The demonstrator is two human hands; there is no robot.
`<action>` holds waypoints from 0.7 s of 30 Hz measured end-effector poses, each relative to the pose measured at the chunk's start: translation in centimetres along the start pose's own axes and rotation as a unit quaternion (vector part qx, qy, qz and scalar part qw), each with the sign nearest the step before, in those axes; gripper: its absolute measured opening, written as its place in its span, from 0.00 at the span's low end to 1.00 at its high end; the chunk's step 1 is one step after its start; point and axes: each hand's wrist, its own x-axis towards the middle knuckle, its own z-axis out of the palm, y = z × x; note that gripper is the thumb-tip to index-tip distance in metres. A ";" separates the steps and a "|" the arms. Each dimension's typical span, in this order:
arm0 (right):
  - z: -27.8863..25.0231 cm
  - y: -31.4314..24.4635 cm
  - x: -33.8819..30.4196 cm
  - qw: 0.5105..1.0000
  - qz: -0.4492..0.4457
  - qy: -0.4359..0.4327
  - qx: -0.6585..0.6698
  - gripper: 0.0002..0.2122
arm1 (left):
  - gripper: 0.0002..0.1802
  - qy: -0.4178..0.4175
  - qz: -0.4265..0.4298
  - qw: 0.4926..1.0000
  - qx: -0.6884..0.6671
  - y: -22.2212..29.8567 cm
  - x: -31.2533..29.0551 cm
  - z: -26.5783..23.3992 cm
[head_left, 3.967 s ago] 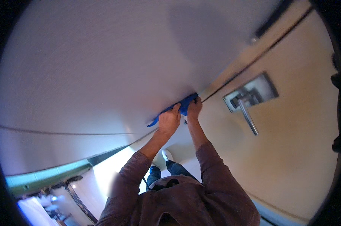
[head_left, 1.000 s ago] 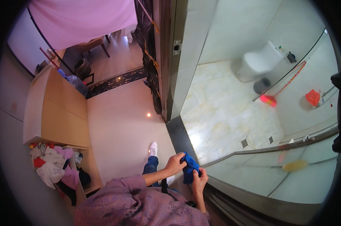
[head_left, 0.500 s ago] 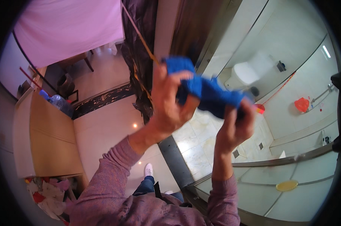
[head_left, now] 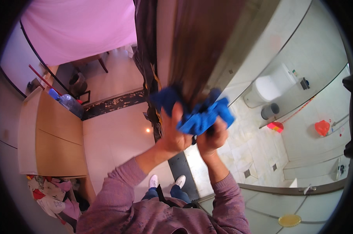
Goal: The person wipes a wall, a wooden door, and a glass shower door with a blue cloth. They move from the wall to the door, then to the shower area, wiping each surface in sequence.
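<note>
A bright blue cloth (head_left: 200,120) is bunched between my two hands at the lower end of a dark brown door frame or panel (head_left: 203,43), which is blurred. The cloth spreads to both sides of the brown edge and appears to wrap it. My left hand (head_left: 173,130) is closed on the cloth's left part, thumb pointing up. Lower on the right side, my right hand (head_left: 213,137) grips the cloth with curled fingers. Something small and dark shows between the hands; I cannot make out what it is.
Beyond the doorway on the right are a white toilet (head_left: 264,89), a grey bin (head_left: 270,111) and a red dustpan-like item (head_left: 276,126). At left stands a wooden cabinet (head_left: 59,136) with clothes (head_left: 52,199) below. A pink curtain (head_left: 83,31) hangs at the back.
Both hands have come down and closer together, and the cloth, stretched out between them before, is now bunched at the brown edge. The view has shifted slightly.
</note>
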 end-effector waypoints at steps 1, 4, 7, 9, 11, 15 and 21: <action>-0.1 0.4 -1.4 1.000 0.004 -0.015 -0.012 0.16 | 0.18 0.000 -0.040 0.999 -0.020 -0.2 -1.8 0.7; -0.7 1.6 -4.1 0.996 0.072 -0.056 0.018 0.10 | 0.21 0.013 -0.098 0.994 -0.037 0.0 -5.6 2.0; -1.6 2.1 -3.7 0.980 0.137 -0.126 0.070 0.10 | 0.22 0.057 -0.130 0.990 0.005 1.8 -6.1 1.7; -2.0 1.9 -1.3 0.979 0.128 -0.134 0.082 0.09 | 0.24 0.102 -0.142 0.984 -0.015 2.9 -3.6 1.2; -1.9 1.2 2.7 0.985 0.097 -0.104 0.097 0.09 | 0.25 0.084 -0.091 0.992 0.008 3.5 0.5 -0.5; 0.1 0.1 12.9 0.989 -0.108 0.046 0.095 0.11 | 0.17 0.141 0.072 0.987 -0.018 4.1 11.7 -3.4; 1.6 -2.3 17.8 0.963 -0.202 0.138 0.115 0.12 | 0.20 0.244 0.141 0.953 -0.109 5.7 18.8 -3.2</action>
